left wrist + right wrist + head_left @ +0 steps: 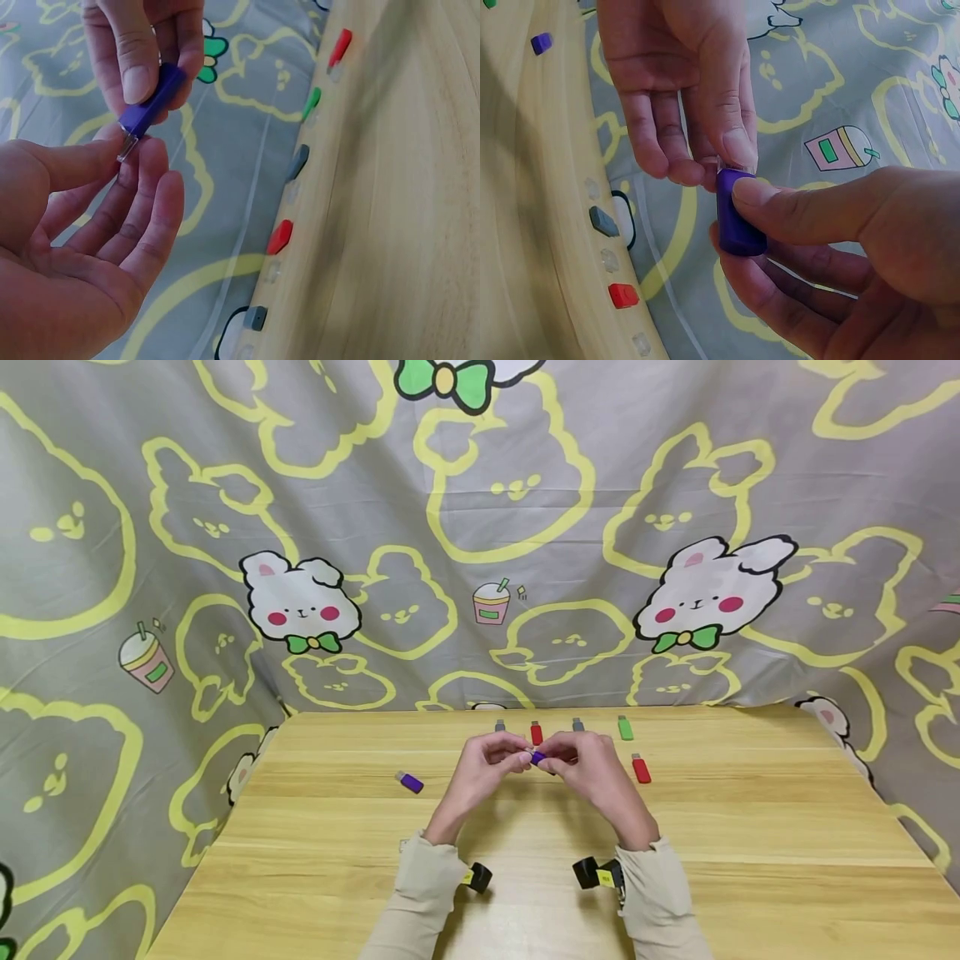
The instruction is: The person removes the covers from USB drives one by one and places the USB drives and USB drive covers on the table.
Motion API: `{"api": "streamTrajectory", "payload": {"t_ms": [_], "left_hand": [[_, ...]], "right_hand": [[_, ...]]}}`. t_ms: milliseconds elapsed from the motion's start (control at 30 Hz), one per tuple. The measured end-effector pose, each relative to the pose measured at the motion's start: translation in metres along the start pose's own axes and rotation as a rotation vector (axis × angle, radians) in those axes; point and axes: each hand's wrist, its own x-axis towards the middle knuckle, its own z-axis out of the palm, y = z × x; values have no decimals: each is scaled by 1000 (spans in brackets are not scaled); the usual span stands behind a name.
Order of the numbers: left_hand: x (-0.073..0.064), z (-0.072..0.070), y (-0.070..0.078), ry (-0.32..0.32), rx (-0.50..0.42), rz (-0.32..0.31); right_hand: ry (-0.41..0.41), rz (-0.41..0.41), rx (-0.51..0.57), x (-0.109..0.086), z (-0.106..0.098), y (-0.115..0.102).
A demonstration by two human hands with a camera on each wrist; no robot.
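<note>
A purple USB flash drive (pixel 537 758) is held between both hands, over the far part of the table. My right hand (pixel 588 764) pinches its purple body (pixel 739 217) between thumb and fingers. At the other end, the thumb and fingertips of my left hand (pixel 487 764) pinch the clear cap (pixel 127 145), and the fingertips partly hide it. The cap sits right at the end of the purple body. Beyond the hands lie a red flash drive (pixel 536 733) and two grey ones, one on the left (pixel 500 725) and one on the right (pixel 577 724).
Another purple flash drive (pixel 410 782) lies to the left of the hands. On the right are a green flash drive (pixel 626 727) and a red one (pixel 641 769). The wooden table (pixel 315 860) ends at a patterned curtain (pixel 517 527) behind.
</note>
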Motion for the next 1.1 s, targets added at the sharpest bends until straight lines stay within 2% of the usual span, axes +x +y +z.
{"api": "streamTrajectory", "payload": {"t_ms": [733, 1100], "left_hand": [[-1, -1, 1, 26, 14, -40], [-2, -2, 3, 18, 5, -64]], "right_hand": [[-57, -6, 35, -1, -5, 3], [-74, 5, 43, -3, -8, 0]]}}
